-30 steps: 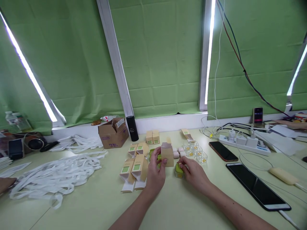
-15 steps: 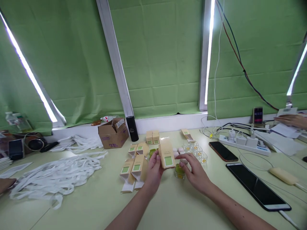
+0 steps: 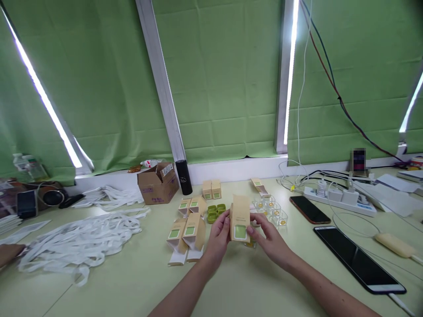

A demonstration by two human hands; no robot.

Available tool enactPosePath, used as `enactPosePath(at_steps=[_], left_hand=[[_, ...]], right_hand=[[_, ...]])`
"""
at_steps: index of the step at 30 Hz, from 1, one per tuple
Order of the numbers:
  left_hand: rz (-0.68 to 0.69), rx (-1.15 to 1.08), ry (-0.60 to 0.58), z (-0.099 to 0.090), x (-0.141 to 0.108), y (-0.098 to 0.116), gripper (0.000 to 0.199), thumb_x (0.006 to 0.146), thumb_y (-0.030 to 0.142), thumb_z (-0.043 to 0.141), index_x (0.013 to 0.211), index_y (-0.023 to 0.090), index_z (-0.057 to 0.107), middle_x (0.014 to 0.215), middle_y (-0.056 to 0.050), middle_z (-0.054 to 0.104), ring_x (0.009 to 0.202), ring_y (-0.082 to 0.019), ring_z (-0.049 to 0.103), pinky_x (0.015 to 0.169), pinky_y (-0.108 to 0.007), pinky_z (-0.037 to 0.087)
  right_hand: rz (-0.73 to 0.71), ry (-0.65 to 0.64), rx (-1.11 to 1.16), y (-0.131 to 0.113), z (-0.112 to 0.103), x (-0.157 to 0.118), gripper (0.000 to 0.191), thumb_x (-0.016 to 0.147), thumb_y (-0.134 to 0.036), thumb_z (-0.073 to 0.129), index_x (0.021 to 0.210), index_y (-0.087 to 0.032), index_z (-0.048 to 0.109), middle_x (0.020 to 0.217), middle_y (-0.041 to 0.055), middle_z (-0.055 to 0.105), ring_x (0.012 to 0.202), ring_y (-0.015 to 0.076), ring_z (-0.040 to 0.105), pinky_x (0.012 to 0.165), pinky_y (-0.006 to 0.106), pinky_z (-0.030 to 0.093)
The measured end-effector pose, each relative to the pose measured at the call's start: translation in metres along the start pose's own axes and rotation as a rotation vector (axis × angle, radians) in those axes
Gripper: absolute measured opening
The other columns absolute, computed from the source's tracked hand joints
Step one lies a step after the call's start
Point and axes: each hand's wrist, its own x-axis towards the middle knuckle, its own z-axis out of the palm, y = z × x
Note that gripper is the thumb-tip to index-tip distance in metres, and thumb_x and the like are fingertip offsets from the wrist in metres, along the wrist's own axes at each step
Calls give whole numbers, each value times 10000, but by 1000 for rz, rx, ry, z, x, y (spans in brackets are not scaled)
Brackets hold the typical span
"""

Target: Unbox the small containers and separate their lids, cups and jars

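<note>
A tan paper box (image 3: 241,211) with a green square window near its lower end is held upright between both hands. My left hand (image 3: 216,235) is closed around its left side. Against the right edge, the thumb and fingers of my right hand (image 3: 269,240) grip the same box. Just below it, part of a small clear cup (image 3: 251,244) shows; the rest is hidden. Green cups (image 3: 216,212) stand in a small group behind my left hand. Several clear cups with yellow centres (image 3: 272,209) sit behind my right hand.
Tan boxes with unfolded bottom flaps (image 3: 185,235) lie left of my hands. Two closed boxes (image 3: 211,189) stand farther back, near a black cylinder (image 3: 183,177) and cardboard carton (image 3: 157,184). White straps (image 3: 89,242) are heaped left; phones (image 3: 358,259) and a power strip (image 3: 340,200) lie right.
The tan box has moved right and slightly down. My right hand has gone from the green-topped cup to the box's right edge. The other person's hand at far right has left view.
</note>
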Motion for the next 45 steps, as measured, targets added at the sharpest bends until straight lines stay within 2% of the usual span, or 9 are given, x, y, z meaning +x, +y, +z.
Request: enactPosePath(at_steps=[4,7,11,14,20,28,37,45], left_hand=[[67,85,-8,-1,-2,4,587,930,574,636,1389,227,521,1280,-137,702,1121,-293,694,864,-395,596],[145,98,-89,-3,-4,5,583,936,510,640,1425,235,481,1407,-159,624,1196,-313,657,904,-412,582],[264,206,-204,-3,-9,5,610,921,432,657,1471,252,466,1511,-157,529,1375,-342,519,1005,-435,534],[310,341,-197,0,-12,7,598,936,394,642,1487,256,452,1517,-157,517,1405,-335,491,1040,-438,514],[306,418,-159,5,-13,10,579,956,370,631,1486,251,431,1498,-164,528,1379,-327,518,1022,-438,535],[312,441,-150,4,-12,7,548,968,350,609,1477,253,429,1505,-159,514,1386,-319,507,1012,-424,536],[307,437,-134,5,-14,10,537,957,347,612,1458,254,440,1476,-163,537,1377,-333,514,1006,-435,522],[297,399,-153,5,-13,11,540,952,399,626,1442,258,447,1466,-161,549,1345,-337,540,987,-433,525]], right_hand=[[18,-35,113,2,-2,3,471,918,-608,620,1212,-241,651,1141,94,699,1078,273,626,1003,436,489],[29,-18,195,0,-3,6,483,916,-609,630,1229,-241,614,1168,104,709,1082,272,640,989,424,496],[51,8,278,-1,-2,7,481,916,-614,633,1223,-245,596,1155,109,724,1045,263,670,939,401,537],[58,17,293,1,-1,8,486,911,-610,646,1230,-248,587,1135,105,729,1028,253,679,930,393,552],[57,31,268,4,2,8,489,896,-613,660,1223,-257,584,1097,95,740,1006,252,686,922,407,548],[33,0,239,0,0,7,525,910,-627,631,1277,-256,564,1138,103,735,1086,270,677,944,415,536],[40,18,180,1,0,8,473,904,-558,663,1245,-238,587,1104,96,748,1014,265,686,906,427,501],[73,20,215,0,0,9,532,884,-610,663,1250,-229,606,1035,92,753,977,257,686,901,412,535]])
